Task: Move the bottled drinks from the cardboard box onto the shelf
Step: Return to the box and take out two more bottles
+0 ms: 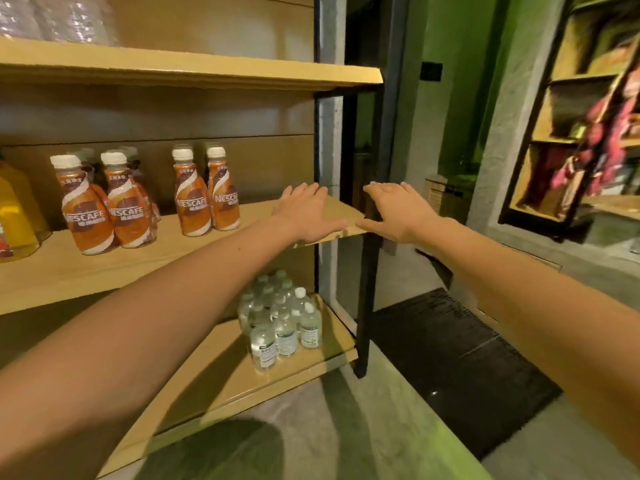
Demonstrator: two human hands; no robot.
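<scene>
At the right end of the shelf [166, 237], the left grip [308, 211] and right grip [398, 211] lie flat, fingers straight, holding nothing. Coffee bottles [204, 199] stand upright to the left of both, nearer the left grip. No cardboard box shows.
</scene>
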